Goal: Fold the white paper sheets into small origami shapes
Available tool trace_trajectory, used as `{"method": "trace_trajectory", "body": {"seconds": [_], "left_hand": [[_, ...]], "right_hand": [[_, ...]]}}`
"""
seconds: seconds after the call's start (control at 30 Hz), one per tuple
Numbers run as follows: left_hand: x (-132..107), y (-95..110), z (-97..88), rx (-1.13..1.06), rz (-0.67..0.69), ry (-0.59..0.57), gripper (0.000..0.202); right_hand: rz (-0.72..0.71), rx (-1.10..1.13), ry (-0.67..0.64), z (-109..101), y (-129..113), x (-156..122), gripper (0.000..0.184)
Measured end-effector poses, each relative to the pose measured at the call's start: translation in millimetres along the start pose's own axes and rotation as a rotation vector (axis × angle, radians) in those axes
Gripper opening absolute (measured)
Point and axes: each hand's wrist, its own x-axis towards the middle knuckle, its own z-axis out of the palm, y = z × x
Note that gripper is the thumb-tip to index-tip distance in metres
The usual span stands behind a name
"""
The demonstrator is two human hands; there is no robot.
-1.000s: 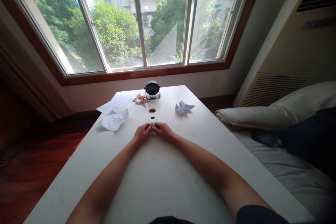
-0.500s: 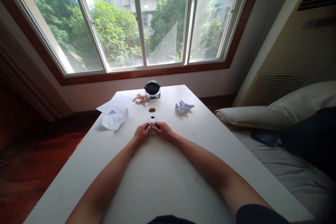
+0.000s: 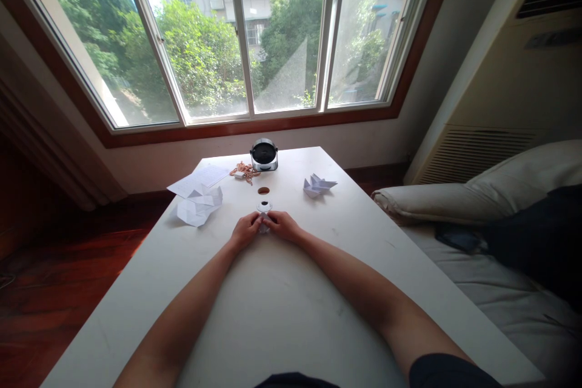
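Both my arms stretch forward over a white table (image 3: 273, 315). My left hand (image 3: 244, 231) and my right hand (image 3: 284, 226) meet near the table's middle, fingers curled together around a small whitish thing (image 3: 263, 227) that is mostly hidden; it looks like a bit of folded paper. Just beyond my fingertips sits a small round clear object with a dark centre (image 3: 264, 207). A brown disc (image 3: 264, 191) lies a little farther back.
A folded paper boat (image 3: 318, 186) lies at the right rear. Crumpled and flat paper sheets (image 3: 199, 197) lie at the left. A small round fan (image 3: 264, 155) and a pink coiled cord (image 3: 244, 171) stand by the window. A bed with a pillow (image 3: 491, 188) adjoins the right.
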Motion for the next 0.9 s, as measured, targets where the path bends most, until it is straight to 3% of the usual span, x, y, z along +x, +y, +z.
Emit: {"method": "trace_trajectory", "body": {"seconds": [0.9], "left_hand": [[0.0, 0.5, 2.4, 0.016, -0.011, 0.017, 0.029]], "right_hand": [[-0.005, 0.003, -0.003, -1.3, -1.2, -1.3, 0.033]]}}
